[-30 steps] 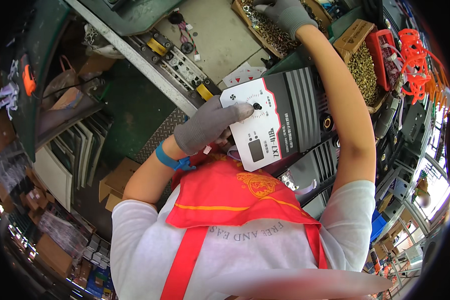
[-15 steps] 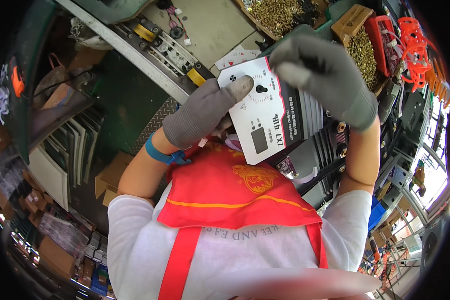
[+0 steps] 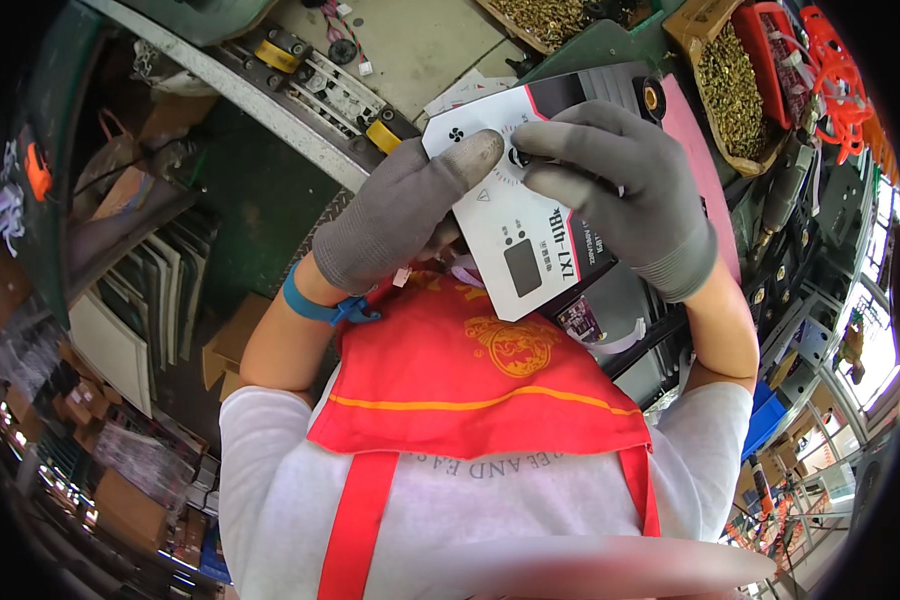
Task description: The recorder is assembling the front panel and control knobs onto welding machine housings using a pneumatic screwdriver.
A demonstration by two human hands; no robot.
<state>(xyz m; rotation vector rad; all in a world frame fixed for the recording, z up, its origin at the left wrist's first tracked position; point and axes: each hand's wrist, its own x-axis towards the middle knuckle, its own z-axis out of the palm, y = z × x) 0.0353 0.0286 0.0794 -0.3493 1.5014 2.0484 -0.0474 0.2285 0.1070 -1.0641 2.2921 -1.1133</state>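
A white, black and red control panel, with a dark rectangular window and printed markings, is held tilted above my apron. My left hand, in a grey glove, grips its left edge, with the thumb flat on the white face and the other fingers hidden behind. My right hand, gloved too, reaches over the panel from the right. Its thumb and fingertips pinch at a small black knob that stands out of the face and is partly covered. A round brass-centred socket shows at the panel's far end.
At the upper right, a carton of small brass parts stands beside a red bin and coiled orange-red cords. A metal rail with yellow blocks runs along the bench at upper left. A pink sheet lies beyond my right hand.
My right hand has come down and left from above the panel's far end, and its fingertips now close at the knob. The left hand keeps its grip; the panel has shifted slightly.
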